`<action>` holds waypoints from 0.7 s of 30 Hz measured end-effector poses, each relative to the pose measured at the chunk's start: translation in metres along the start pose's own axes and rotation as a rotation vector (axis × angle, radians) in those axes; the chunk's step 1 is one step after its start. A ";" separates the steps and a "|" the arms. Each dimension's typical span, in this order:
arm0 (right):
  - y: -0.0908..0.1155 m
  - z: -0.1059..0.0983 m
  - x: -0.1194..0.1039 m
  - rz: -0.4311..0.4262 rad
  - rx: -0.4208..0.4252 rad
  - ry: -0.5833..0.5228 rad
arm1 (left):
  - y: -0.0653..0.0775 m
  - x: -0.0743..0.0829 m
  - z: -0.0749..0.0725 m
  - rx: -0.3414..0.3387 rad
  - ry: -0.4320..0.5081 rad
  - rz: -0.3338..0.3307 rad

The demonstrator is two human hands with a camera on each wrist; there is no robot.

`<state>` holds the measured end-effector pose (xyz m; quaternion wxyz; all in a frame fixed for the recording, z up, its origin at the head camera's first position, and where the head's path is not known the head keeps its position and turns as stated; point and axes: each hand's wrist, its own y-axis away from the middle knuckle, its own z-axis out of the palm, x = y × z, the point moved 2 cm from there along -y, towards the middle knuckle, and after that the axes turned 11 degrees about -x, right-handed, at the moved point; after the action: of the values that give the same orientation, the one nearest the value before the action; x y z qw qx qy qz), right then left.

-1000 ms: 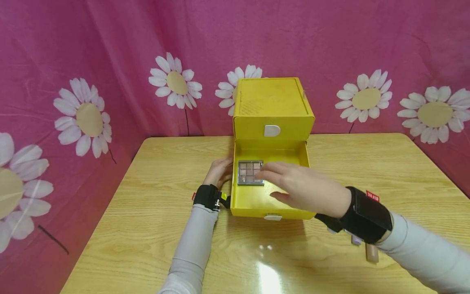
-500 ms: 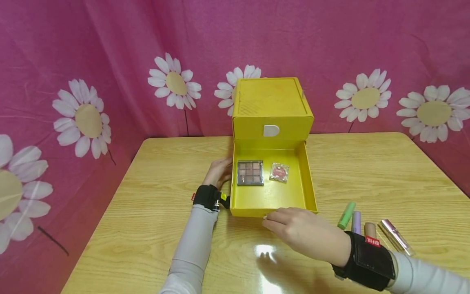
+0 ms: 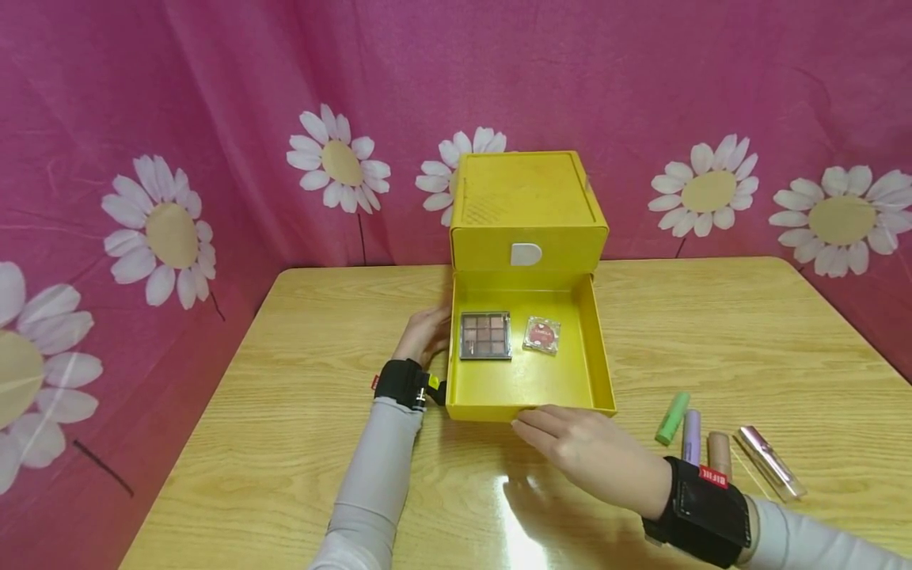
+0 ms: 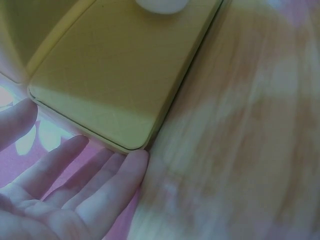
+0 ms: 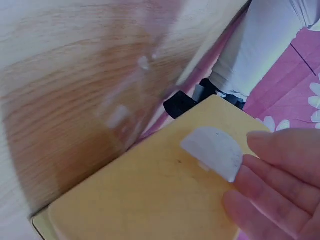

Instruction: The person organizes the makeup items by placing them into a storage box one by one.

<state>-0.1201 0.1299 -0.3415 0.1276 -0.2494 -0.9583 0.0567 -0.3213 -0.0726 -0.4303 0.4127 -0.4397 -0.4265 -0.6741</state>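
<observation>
Between relaxed left hand (image 3: 425, 332) and right hand (image 3: 591, 455), the yellow drawer (image 3: 499, 388) seems light, stiff, best held by its tab (image 5: 214, 150).

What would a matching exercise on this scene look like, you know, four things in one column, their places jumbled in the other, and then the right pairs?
Column one
1. nine-pan palette
2. small red compact
3. green tube
4. right hand

Column two
A. on the table, right of the yellow drawer
B. at the drawer's front edge
C. inside the drawer, near its left wall
D. inside the drawer, right of the palette

Pairs: 1-C, 2-D, 3-A, 4-B
</observation>
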 end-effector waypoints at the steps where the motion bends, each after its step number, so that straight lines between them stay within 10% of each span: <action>1: 0.000 0.001 0.000 0.000 0.006 0.002 | 0.000 0.000 0.000 0.001 -0.003 -0.001; 21: 0.000 0.012 0.004 -0.001 -0.025 0.008 | 0.000 -0.002 0.000 -0.007 -0.028 0.039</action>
<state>-0.1266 0.1309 -0.3521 0.1282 -0.2509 -0.9585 0.0439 -0.3209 -0.0728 -0.4321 0.4183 -0.4590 -0.4212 -0.6611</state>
